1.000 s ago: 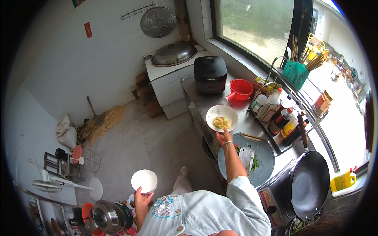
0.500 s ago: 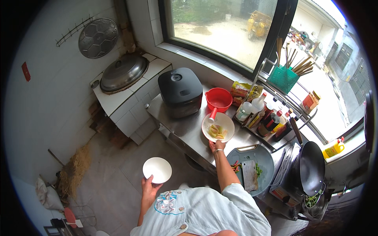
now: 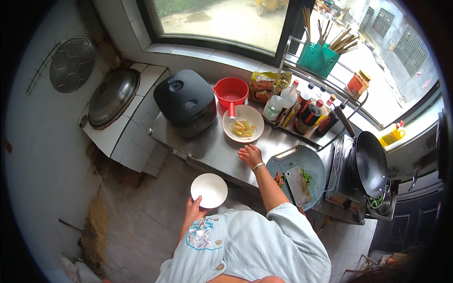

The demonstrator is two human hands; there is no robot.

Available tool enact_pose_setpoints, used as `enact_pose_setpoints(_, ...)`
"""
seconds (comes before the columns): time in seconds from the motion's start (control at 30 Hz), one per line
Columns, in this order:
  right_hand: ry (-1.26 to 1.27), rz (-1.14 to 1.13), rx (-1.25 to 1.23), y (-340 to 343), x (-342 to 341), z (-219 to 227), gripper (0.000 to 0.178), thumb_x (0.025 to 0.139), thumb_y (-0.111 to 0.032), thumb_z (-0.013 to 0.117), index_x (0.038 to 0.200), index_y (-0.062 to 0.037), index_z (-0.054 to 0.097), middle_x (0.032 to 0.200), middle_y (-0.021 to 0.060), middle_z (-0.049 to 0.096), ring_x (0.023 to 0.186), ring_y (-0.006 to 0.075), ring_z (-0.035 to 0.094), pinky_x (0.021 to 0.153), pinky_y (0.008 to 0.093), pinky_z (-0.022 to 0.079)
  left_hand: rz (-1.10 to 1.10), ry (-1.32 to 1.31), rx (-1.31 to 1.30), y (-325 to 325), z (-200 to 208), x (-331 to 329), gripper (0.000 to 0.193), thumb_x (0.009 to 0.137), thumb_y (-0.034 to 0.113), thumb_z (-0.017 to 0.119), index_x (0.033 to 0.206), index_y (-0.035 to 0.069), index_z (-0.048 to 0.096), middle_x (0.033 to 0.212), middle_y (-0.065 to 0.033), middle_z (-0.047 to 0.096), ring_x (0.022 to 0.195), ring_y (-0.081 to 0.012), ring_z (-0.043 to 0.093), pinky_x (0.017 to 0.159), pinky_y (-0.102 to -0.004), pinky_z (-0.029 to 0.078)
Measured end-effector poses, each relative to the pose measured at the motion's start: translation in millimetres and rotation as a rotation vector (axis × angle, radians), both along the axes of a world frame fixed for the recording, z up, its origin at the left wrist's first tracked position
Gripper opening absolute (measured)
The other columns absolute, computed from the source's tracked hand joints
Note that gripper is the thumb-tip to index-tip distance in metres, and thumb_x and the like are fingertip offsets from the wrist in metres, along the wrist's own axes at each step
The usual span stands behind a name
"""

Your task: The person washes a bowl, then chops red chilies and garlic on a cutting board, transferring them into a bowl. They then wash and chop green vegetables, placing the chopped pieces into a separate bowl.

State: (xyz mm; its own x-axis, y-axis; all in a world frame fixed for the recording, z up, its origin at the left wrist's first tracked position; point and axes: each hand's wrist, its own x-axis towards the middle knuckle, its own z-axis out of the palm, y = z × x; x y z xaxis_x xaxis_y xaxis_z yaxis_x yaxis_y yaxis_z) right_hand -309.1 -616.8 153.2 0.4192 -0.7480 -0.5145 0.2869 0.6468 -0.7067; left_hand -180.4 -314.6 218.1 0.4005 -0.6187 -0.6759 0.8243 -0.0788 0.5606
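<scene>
My left hand (image 3: pixel 192 210) grips an empty white bowl (image 3: pixel 210 189) by its near rim, off the counter and in front of my body. Over the steel counter (image 3: pixel 200 146), my right hand (image 3: pixel 251 155) is empty, its fingers apart and pointing left. Just beyond it stands a second white bowl (image 3: pixel 255 114) holding pale yellow-green sliced food (image 3: pixel 243 129). A red dipper (image 3: pixel 232 88) sits behind that bowl, its handle reaching over the rim. Right of my right hand, a cleaver (image 3: pixel 298 185) lies on a round grey-blue board (image 3: pixel 283 162) with chopped greens and red pieces.
A black rice cooker (image 3: pixel 185 101) stands left of the dipper. Several bottles (image 3: pixel 309 115) crowd a metal rack below a green chopstick basket (image 3: pixel 318 59). A black wok (image 3: pixel 370 165) rests on the stove at right. A lidded built-in stove (image 3: pixel 113 99) is at far left.
My right hand has let go of the bowl of sliced food and drawn back toward me. My left hand has brought the empty bowl rightward, nearer the counter. The view has shifted.
</scene>
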Motion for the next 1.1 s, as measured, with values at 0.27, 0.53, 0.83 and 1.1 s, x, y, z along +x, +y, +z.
enact_pose_setpoints(0.27, 1.270, -0.094, -0.981, 128.8, -222.9, 48.6, 0.029, 0.072, -0.009, 0.067, 0.099, -0.0039, 0.057, 0.091, 0.0127, 0.057, 0.076, 0.0276, 0.060, 0.068, 0.0366, 0.049, -0.280, -0.060, -0.039, -73.8, -24.6, -20.8, 0.040, 0.094, 0.020, 0.047, 0.129, 0.008, 0.032, 0.123, -0.0185, 0.046, 0.107, -0.0363, 0.053, 0.079, -0.0545, 0.052)
enact_pose_setpoints(0.53, 1.714, 0.186, -0.692, 163.8, -288.3, 44.0, 0.050, 0.068, -0.020, 0.073, 0.111, -0.0097, 0.050, 0.095, 0.0110, 0.054, 0.095, 0.0310, 0.052, 0.078, 0.0447, 0.043, -0.238, -0.092, 0.050, -148.2, -41.5, -59.9, 0.042, 0.095, 0.025, 0.046, 0.132, 0.009, 0.032, 0.127, -0.0164, 0.045, 0.113, -0.0358, 0.050, 0.084, -0.0565, 0.050)
enact_pose_setpoints(0.83, 1.420, 0.043, -0.923, 153.0, -294.4, 32.2, 0.043, 0.063, -0.006, 0.063, 0.104, -0.0062, 0.050, 0.081, 0.0151, 0.052, 0.077, 0.0333, 0.054, 0.069, 0.0416, 0.047, -0.241, -0.198, 0.131, -143.1, -41.5, -91.6, 0.039, 0.089, 0.031, 0.059, 0.113, 0.003, 0.046, 0.104, -0.0116, 0.055, 0.093, -0.0244, 0.058, 0.078, -0.0439, 0.053)
enact_pose_setpoints(1.1, 0.955, -0.127, -0.667, 146.4, -272.7, 71.6, 0.034, 0.069, -0.009, 0.068, 0.099, -0.0034, 0.052, 0.056, 0.0052, 0.045, 0.046, 0.0159, 0.046, 0.046, 0.0301, 0.038, -0.840, -1.417, -0.218, -169.0, -12.7, -157.3, 0.040, 0.066, 0.010, 0.077, 0.100, 0.004, 0.057, 0.105, -0.0122, 0.053, 0.094, -0.0260, 0.055, 0.074, -0.0338, 0.049)
